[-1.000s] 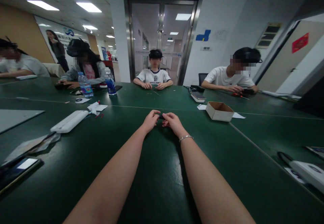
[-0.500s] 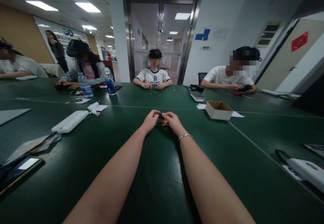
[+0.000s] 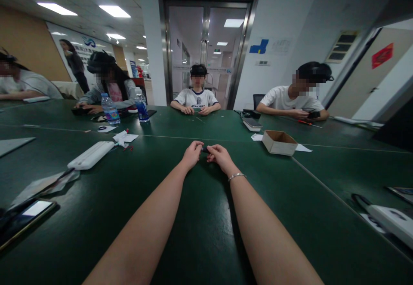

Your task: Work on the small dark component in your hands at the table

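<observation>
A grey board [image 3: 12, 145] is showing less at the left edge than a second ago. The left hand [image 3: 192, 155] and right hand [image 3: 220, 156] are still pinching one small dark piece [image 3: 205, 149] between them over the table [image 3: 204, 220]. Two bottles [image 3: 110, 109] and one box [image 3: 278, 146] are standing beyond.

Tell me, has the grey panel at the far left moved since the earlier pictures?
Yes, left: the grey panel has its right corner farther from the white case than before.
</observation>
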{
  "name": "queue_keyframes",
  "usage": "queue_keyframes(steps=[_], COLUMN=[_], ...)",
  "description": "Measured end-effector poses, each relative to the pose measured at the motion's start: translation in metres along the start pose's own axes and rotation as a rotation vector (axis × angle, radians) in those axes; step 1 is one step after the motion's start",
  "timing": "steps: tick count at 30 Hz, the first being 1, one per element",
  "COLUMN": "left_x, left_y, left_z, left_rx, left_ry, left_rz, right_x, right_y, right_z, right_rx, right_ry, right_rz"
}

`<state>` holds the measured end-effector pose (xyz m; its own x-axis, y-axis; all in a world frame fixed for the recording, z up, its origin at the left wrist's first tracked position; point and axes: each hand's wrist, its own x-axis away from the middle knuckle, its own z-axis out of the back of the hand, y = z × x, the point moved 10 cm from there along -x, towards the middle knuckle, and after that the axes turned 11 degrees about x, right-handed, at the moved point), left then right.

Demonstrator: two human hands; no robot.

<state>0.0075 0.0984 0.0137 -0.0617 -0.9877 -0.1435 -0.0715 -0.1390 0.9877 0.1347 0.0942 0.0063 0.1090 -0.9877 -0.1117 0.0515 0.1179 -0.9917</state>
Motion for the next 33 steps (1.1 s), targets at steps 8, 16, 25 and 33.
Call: queue_keyframes(steps=[8, 16, 25, 33], left_x=[-0.0011, 0.0023, -0.0016, 0.0002], left_y=[0.0003, 0.0029, -0.0027, 0.0], left_z=[-0.0035, -0.004, -0.003, -0.0052], left_rx=[0.004, 0.011, -0.014, -0.008], left_ry=[-0.042, -0.035, -0.038, -0.052], left_rz=[-0.017, 0.002, 0.012, 0.006], right_x=[-0.0002, 0.0009, -0.0001, -0.0001], right_y=[-0.002, -0.0022, -0.0025, -0.0018], right_z=[-0.0009, -0.0009, -0.0022, -0.001], right_rx=[0.005, 0.009, 0.017, 0.015], right_ry=[-0.008, -0.002, -0.001, 0.002], right_rz=[0.019, 0.003, -0.012, -0.009])
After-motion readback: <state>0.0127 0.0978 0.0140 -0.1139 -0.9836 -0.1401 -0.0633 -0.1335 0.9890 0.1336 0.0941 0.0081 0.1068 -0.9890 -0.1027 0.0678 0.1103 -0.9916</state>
